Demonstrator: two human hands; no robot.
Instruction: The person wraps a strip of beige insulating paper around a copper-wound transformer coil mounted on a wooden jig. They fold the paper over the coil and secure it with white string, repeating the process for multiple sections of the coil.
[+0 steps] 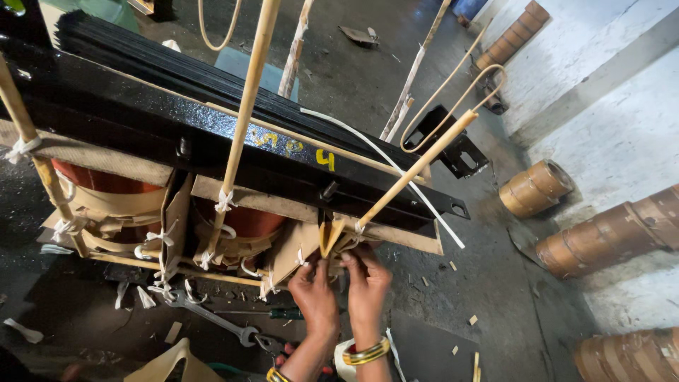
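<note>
We see both hands side by side under the frame bar, left hand beside right hand, at the foot of a slanting rod. A wrench lies on the floor left of them; wound coils lie well apart to the right

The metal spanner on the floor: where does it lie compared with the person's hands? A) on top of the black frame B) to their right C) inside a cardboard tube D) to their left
D: the spanner lies on the floor left of the left hand.
</note>
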